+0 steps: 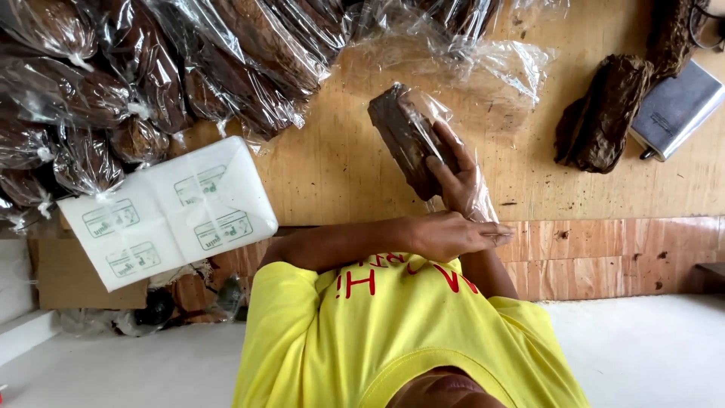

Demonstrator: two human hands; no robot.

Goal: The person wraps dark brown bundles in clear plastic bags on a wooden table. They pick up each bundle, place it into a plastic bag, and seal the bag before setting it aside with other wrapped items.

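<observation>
My right hand is inside a clear plastic bag and grips a compact dark brown bundle of dried leaves, held tilted above the wooden table. My left hand reaches across my body from the left. Its fingers are closed on the open mouth of the same bag, just below my right wrist. The bag covers the bundle and most of my right hand.
Many bagged brown bundles are heaped at the table's top left. A white pack of folded bags overhangs the front edge. Loose clear bags, an unbagged bundle and a flat grey case lie to the right.
</observation>
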